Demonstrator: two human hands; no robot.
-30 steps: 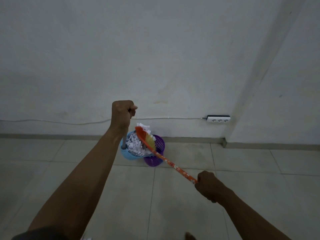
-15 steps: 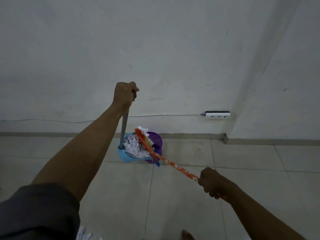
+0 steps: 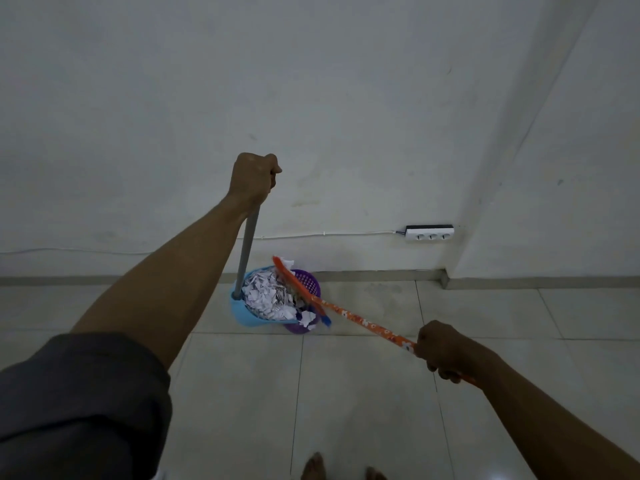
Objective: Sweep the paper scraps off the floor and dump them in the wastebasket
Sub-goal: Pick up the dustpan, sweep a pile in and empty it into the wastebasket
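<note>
My left hand [image 3: 254, 178] is raised and shut on the top of a grey dustpan handle [image 3: 246, 252]. The blue dustpan [image 3: 247, 315] hangs tilted against a purple wastebasket [image 3: 304, 282] by the wall. White paper scraps [image 3: 266, 296] fill the pan, and some spill over its lip into the basket. My right hand [image 3: 441, 348] is shut on the orange flowered broom handle [image 3: 367, 323]. The orange broom head [image 3: 294, 284] lies across the scraps at the pan's mouth.
A white wall stands just behind the basket, with a corner to the right. A power strip [image 3: 429, 233] and its white cable [image 3: 322, 233] run low along the wall. My bare toes [image 3: 313, 467] show at the bottom edge on the tiled floor [image 3: 346, 410].
My left hand has risen, lifting the dustpan handle and tilting the pan more steeply toward the basket. The broom has slid down over the scraps, and some have fallen over the lip.
</note>
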